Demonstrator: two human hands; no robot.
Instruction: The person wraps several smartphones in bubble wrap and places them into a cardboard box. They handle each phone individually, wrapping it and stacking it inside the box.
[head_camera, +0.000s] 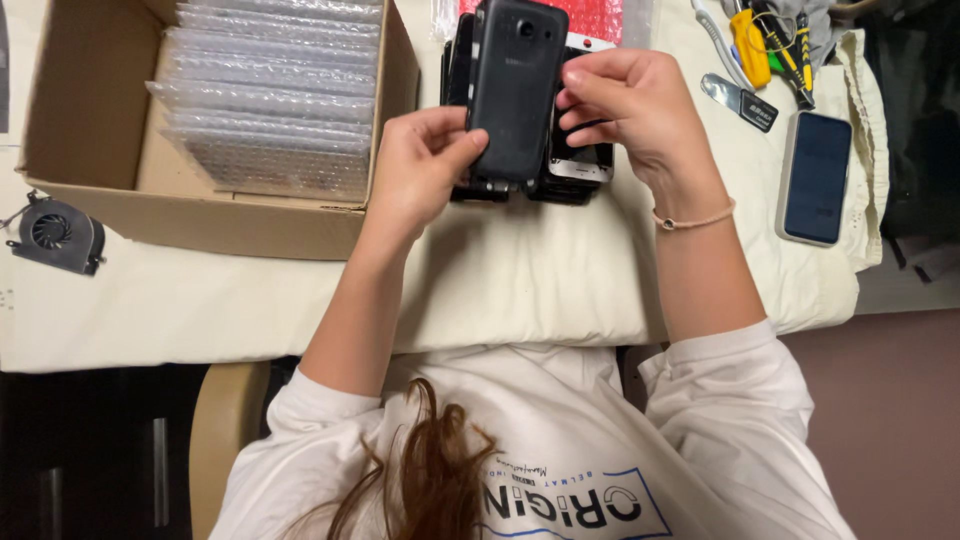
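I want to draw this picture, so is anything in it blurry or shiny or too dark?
In the head view, the black phone held by the left hand and right hand looks sharp, with a soft sheen on its back; the bubble-wrap packets in the cardboard box glint pale; the bottom left corner, under the table edge, is too dark to make out.

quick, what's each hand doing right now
Left hand: closed on the dark phone, thumb on its back cover.
Right hand: fingers curled against the same phone's right edge, gripping it.
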